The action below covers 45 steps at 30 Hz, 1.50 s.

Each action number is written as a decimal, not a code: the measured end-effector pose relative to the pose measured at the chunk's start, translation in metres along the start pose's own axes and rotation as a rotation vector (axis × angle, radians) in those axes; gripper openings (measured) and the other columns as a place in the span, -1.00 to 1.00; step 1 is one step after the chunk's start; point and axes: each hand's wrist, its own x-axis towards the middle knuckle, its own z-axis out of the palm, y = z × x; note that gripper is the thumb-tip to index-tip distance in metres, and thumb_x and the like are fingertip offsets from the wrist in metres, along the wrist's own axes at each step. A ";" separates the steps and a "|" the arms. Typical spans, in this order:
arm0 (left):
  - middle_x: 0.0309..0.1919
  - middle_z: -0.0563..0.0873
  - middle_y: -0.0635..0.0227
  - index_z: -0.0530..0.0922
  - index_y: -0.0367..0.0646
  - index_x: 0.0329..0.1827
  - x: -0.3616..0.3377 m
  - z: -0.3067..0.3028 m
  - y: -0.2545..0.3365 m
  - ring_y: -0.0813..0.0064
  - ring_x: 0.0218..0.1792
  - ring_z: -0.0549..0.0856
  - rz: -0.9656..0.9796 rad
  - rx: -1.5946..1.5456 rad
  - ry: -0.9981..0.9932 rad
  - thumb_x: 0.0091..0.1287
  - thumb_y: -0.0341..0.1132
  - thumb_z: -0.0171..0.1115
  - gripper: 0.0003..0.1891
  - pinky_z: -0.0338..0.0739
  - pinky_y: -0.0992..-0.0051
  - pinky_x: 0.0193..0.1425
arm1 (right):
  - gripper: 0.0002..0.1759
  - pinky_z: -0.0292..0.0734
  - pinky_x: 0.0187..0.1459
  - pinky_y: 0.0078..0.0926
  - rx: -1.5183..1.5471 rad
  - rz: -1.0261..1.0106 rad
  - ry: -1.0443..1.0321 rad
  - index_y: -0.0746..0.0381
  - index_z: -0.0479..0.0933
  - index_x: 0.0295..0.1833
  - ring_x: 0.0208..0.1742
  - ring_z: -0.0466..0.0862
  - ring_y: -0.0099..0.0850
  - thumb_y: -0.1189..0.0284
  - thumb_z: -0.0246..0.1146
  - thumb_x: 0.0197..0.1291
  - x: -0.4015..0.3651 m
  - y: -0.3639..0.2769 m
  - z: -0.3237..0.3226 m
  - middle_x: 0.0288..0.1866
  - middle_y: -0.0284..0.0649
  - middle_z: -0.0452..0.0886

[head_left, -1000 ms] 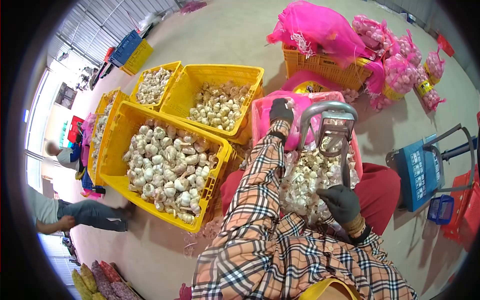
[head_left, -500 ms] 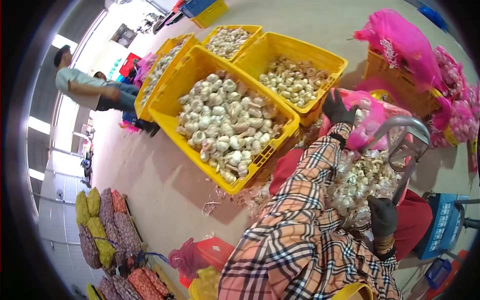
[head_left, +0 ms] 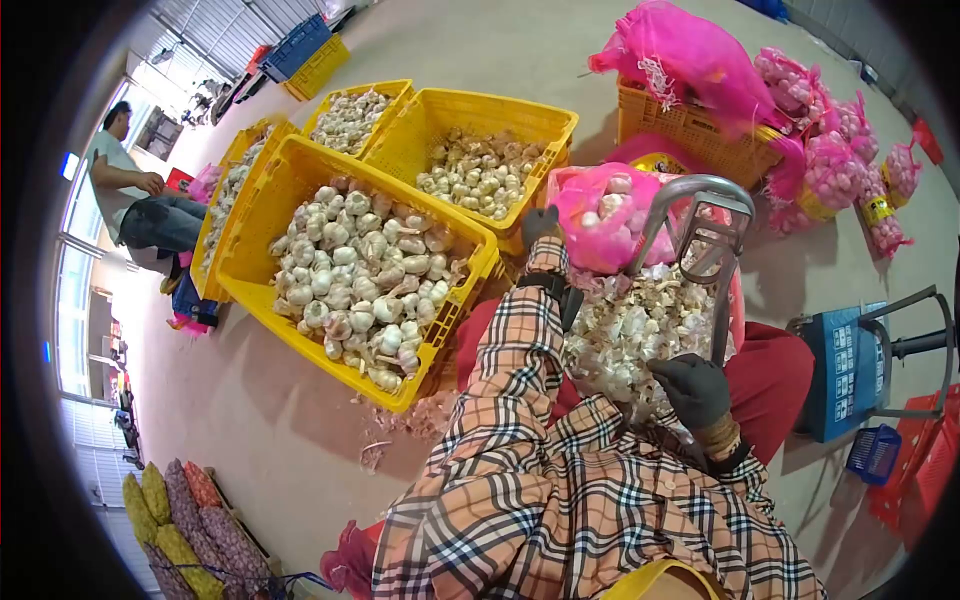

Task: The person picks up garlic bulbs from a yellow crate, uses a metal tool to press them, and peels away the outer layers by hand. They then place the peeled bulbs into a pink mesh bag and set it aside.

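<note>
My left hand [head_left: 541, 224], in a dark glove, is closed at the left edge of a pink mesh bag [head_left: 590, 232] with garlic bulbs inside. The bag lies at the far end of a heap of loose garlic skins and pieces [head_left: 628, 328] in front of me. My right hand [head_left: 693, 390], also gloved, is curled over the near right side of this heap; what its fingers hold, if anything, is hidden. A grey metal frame [head_left: 657, 217] arches over the heap beside the bag. Left of it stands a large yellow crate [head_left: 262, 315] of garlic bulbs.
More yellow crates [head_left: 540, 100] of garlic stand behind. Filled pink net bags [head_left: 833, 172] lie at the right, near a blue stool-like object [head_left: 838, 375] and a blue basket [head_left: 874, 454]. Stacked sacks [head_left: 205, 535] are at lower left. Another person [head_left: 125, 190] sits at the far left.
The view has turned right. My left hand has gone from spread fingers over the pink bag to closed at its left edge. The other person has gone from standing bent to sitting.
</note>
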 end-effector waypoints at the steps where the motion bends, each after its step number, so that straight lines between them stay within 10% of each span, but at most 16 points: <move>1: -0.56 0.62 0.14 0.56 -0.28 -0.35 -0.009 -0.020 0.022 0.24 -0.56 0.54 0.040 -0.209 0.023 0.15 -0.18 0.24 -0.72 0.44 0.33 -0.36 | -0.78 0.45 -0.44 -0.36 0.005 -0.004 -0.002 0.06 0.61 -0.18 -0.46 0.57 -0.24 0.45 0.30 -0.02 -0.002 -0.001 0.001 -0.44 -0.21 0.58; 5: -0.54 0.60 0.16 0.54 -0.29 -0.40 -0.027 -0.037 0.030 0.27 -0.53 0.55 -0.076 -0.052 0.048 0.20 -0.22 0.19 -0.75 0.46 0.36 -0.35 | -0.79 0.45 -0.42 -0.36 0.001 0.018 -0.001 0.07 0.60 -0.17 -0.43 0.57 -0.24 0.45 0.29 0.00 -0.007 -0.001 0.001 -0.43 -0.21 0.58; 6: -0.49 0.62 0.15 0.56 -0.26 -0.35 -0.021 -0.035 0.017 0.26 -0.42 0.61 0.124 0.232 -0.074 0.25 -0.27 0.10 -0.79 0.51 0.35 -0.27 | -0.79 0.45 -0.42 -0.36 0.010 0.017 0.004 0.08 0.60 -0.17 -0.42 0.57 -0.23 0.45 0.28 0.00 -0.007 -0.002 0.004 -0.43 -0.20 0.58; 8: -0.40 0.63 0.12 0.57 -0.23 -0.24 -0.017 -0.001 -0.037 0.24 -0.27 0.64 1.102 0.874 0.465 0.26 -0.29 0.04 -0.79 0.53 0.32 -0.15 | -0.80 0.45 -0.43 -0.36 -0.032 -0.021 -0.015 0.10 0.60 -0.18 -0.42 0.57 -0.23 0.47 0.28 0.00 -0.011 -0.007 0.005 -0.43 -0.19 0.57; 10: -0.48 0.64 0.19 0.58 -0.14 -0.40 -0.020 0.012 -0.014 0.26 -0.50 0.58 0.725 -0.101 0.277 0.22 -0.21 0.16 -0.81 0.48 0.31 -0.33 | -0.81 0.44 -0.42 -0.36 -0.025 -0.057 0.002 0.14 0.60 -0.21 -0.41 0.57 -0.21 0.50 0.28 -0.01 -0.008 -0.009 0.008 -0.44 -0.17 0.56; 12: -0.39 0.64 0.21 0.55 -0.23 -0.25 -0.052 -0.044 0.026 0.42 -0.36 0.59 -0.053 -0.427 -0.092 0.17 -0.20 0.26 -0.74 0.47 0.42 -0.23 | -0.81 0.44 -0.41 -0.35 0.019 -0.032 0.013 0.17 0.60 -0.22 -0.41 0.57 -0.21 0.53 0.29 -0.03 -0.010 -0.010 0.011 -0.44 -0.16 0.56; 16: -0.23 0.67 0.13 0.48 -0.30 0.04 -0.022 -0.090 0.033 0.34 -0.18 0.62 0.107 -0.210 -0.070 0.17 -0.22 0.25 -0.57 0.46 0.42 -0.09 | -0.81 0.45 -0.40 -0.37 0.015 0.001 -0.005 0.20 0.61 -0.23 -0.40 0.58 -0.21 0.56 0.28 -0.04 -0.010 -0.008 0.012 -0.42 -0.14 0.56; 21: -0.50 0.60 0.23 0.53 -0.28 -0.31 0.069 -0.212 -0.009 0.35 -0.35 0.63 0.570 -0.368 0.448 0.29 -0.30 -0.03 -0.77 0.51 0.40 -0.27 | -0.79 0.45 -0.41 -0.40 0.035 0.000 -0.015 0.19 0.60 -0.21 -0.42 0.58 -0.25 0.58 0.29 -0.04 -0.007 -0.012 0.015 -0.41 -0.15 0.56; 22: -0.45 0.60 0.30 0.51 -0.19 -0.30 0.017 -0.267 0.039 0.44 -0.36 0.62 0.285 -0.226 0.193 0.30 -0.27 -0.05 -0.79 0.51 0.49 -0.38 | -0.79 0.44 -0.42 -0.40 0.033 0.022 -0.031 0.20 0.60 -0.21 -0.43 0.57 -0.27 0.58 0.29 -0.04 -0.009 -0.012 0.015 -0.43 -0.16 0.55; 34: -0.29 0.60 0.26 0.48 -0.14 -0.11 -0.038 -0.300 0.019 0.37 -0.29 0.61 0.150 -0.762 -0.044 0.29 -0.22 0.04 -0.78 0.52 0.45 -0.34 | -0.74 0.44 -0.40 -0.44 -0.012 -0.069 0.040 0.16 0.58 -0.18 -0.42 0.57 -0.31 0.62 0.30 -0.06 -0.004 -0.015 0.015 -0.42 -0.18 0.55; 41: -0.19 0.60 0.23 0.46 -0.10 0.00 -0.073 -0.299 0.013 0.33 -0.24 0.61 0.039 -1.066 -0.244 0.28 -0.19 0.10 -0.71 0.52 0.43 -0.31 | -0.77 0.43 -0.03 -0.48 -0.008 -0.173 0.361 0.38 0.48 -0.03 0.00 0.52 -0.28 0.65 0.09 0.18 -0.025 0.048 -0.007 -0.04 -0.12 0.55; 45: -0.13 0.60 0.22 0.45 -0.08 0.07 -0.099 -0.266 0.018 0.31 -0.21 0.61 -0.078 -1.244 -0.470 0.28 -0.18 0.13 -0.66 0.52 0.41 -0.29 | -0.63 0.29 0.15 -0.44 -0.273 0.140 0.428 0.34 0.31 0.19 0.18 0.39 -0.32 0.53 -0.01 0.28 -0.009 0.067 0.008 0.17 -0.05 0.38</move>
